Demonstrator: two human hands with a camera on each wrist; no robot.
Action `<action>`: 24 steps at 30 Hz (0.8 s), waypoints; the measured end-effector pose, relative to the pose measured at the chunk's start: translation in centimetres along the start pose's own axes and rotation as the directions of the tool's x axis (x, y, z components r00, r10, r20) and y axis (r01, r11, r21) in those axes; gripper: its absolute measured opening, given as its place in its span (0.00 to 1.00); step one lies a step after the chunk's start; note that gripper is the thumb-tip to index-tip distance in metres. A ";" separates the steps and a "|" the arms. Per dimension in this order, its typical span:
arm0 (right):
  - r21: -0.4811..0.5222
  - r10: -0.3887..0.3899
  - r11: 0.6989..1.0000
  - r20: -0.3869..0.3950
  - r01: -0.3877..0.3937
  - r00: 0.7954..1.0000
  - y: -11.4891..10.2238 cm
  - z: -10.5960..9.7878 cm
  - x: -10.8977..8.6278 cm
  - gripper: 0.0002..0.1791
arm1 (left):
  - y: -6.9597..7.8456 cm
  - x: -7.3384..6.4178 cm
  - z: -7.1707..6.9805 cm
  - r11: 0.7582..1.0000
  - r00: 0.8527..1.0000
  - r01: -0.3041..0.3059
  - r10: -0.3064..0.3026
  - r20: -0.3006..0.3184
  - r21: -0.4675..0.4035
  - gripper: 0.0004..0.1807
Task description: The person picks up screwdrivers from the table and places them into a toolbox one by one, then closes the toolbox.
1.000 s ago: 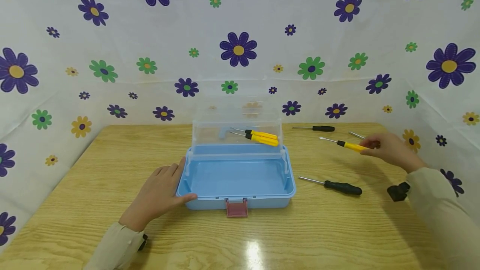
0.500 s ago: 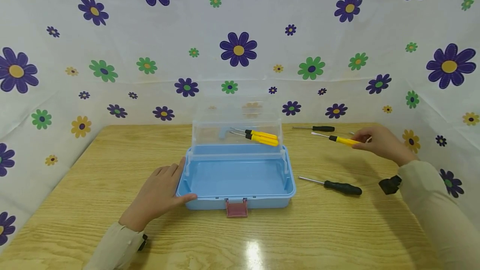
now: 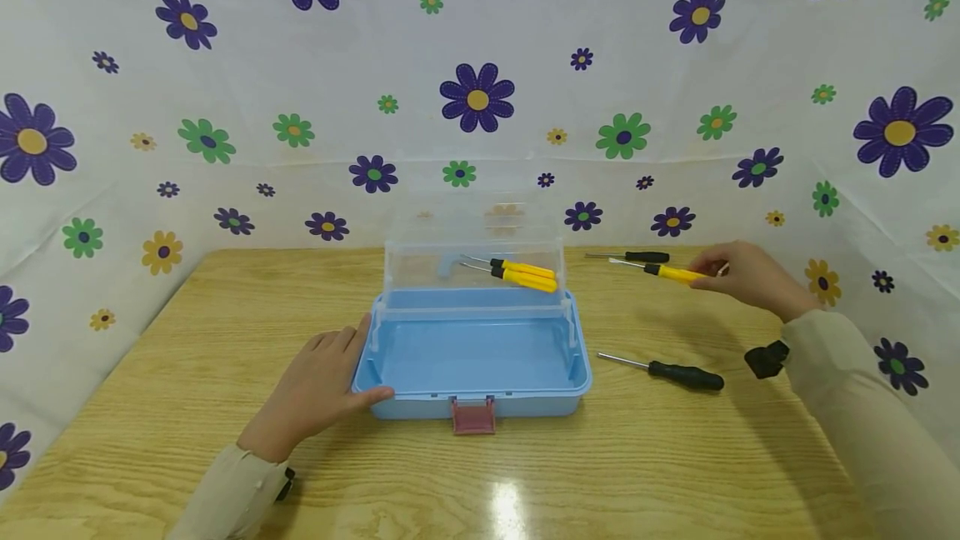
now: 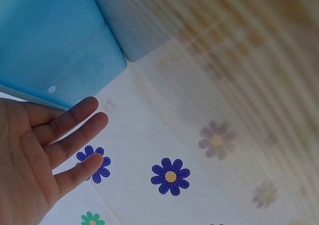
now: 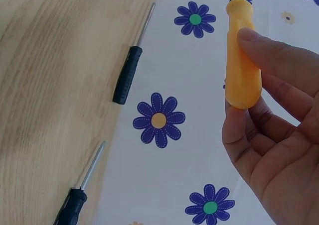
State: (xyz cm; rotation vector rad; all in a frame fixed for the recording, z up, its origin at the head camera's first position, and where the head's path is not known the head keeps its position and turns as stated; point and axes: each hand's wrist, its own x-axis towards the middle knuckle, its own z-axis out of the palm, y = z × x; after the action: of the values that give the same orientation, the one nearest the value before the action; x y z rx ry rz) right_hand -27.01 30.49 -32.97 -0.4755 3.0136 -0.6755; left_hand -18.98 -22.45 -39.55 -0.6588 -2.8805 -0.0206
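My right hand (image 3: 742,277) pinches the yellow handle of a screwdriver (image 3: 672,273) between thumb and fingers, above the table at the right. Its shaft points left. In the right wrist view the yellow-handled screwdriver (image 5: 242,70) stands upright against the thumb. My left hand (image 3: 318,386) rests on the left side of a light blue toolbox (image 3: 405,408), thumb over the front rim. The left wrist view shows its straight fingers (image 4: 75,145) beside the blue wall. The box's clear lid (image 3: 408,273) is raised. Two yellow-handled screwdrivers (image 3: 528,280) lie in the lid area, and the bottom compartment holds nothing.
A black-handled screwdriver (image 3: 686,375) lies right of the box. Another black screwdriver (image 3: 647,257) lies near the back edge. The right wrist view shows a further black-handled screwdriver (image 5: 72,207), hidden by my right hand in the head view. A flowered cloth (image 3: 480,161) borders the table.
My right hand has moved left and slightly toward the back with the yellow screwdriver. My left hand and the toolbox have stayed in place.
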 end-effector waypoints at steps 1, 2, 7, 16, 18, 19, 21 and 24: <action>-0.005 0.003 1.000 0.002 -0.003 1.000 -0.2 0.0 0.1 0.11 | 0.0 0.0 0.0 1.000 1.000 -0.002 0.002 -0.001 0.001 0.56; -0.009 0.004 1.000 0.002 -0.004 1.000 -0.3 -0.1 0.2 0.11 | 0.0 0.0 0.0 1.000 1.000 -0.003 0.003 -0.004 -0.001 0.56; -0.012 0.000 1.000 -0.004 0.000 1.000 -1.1 -0.3 0.6 0.12 | 0.0 0.1 0.0 1.000 1.000 -0.002 0.002 -0.002 -0.005 0.57; 0.001 -0.012 1.000 0.006 0.012 1.000 -2.6 -0.5 1.1 0.12 | -0.1 0.1 0.1 1.000 1.000 0.006 -0.006 0.010 -0.006 0.57; 0.011 -0.018 1.000 0.005 0.018 1.000 -2.9 -0.4 1.2 0.12 | -0.1 0.1 0.1 1.000 1.000 0.003 -0.003 0.004 -0.002 0.57; 0.016 -0.021 1.000 0.002 0.021 1.000 -3.0 -0.4 1.2 0.12 | -0.1 0.1 0.2 1.000 1.000 0.001 -0.001 0.000 -0.002 0.57; 0.022 -0.030 0.999 -0.008 0.030 1.000 -3.3 -0.3 1.3 0.11 | -0.1 0.1 0.2 1.000 1.000 -0.003 0.003 -0.011 -0.004 0.56; 0.025 -0.041 0.999 -0.021 0.042 0.999 -3.7 -0.1 1.4 0.10 | -0.1 0.1 0.2 1.000 1.000 -0.005 0.004 -0.020 -0.002 0.56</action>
State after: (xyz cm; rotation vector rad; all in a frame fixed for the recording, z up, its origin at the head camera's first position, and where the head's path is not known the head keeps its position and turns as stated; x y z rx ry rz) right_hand -27.25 26.98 -31.28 -0.5349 3.0183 -0.7249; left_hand -19.13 -22.51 -39.75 -0.6617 -2.8605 -0.0292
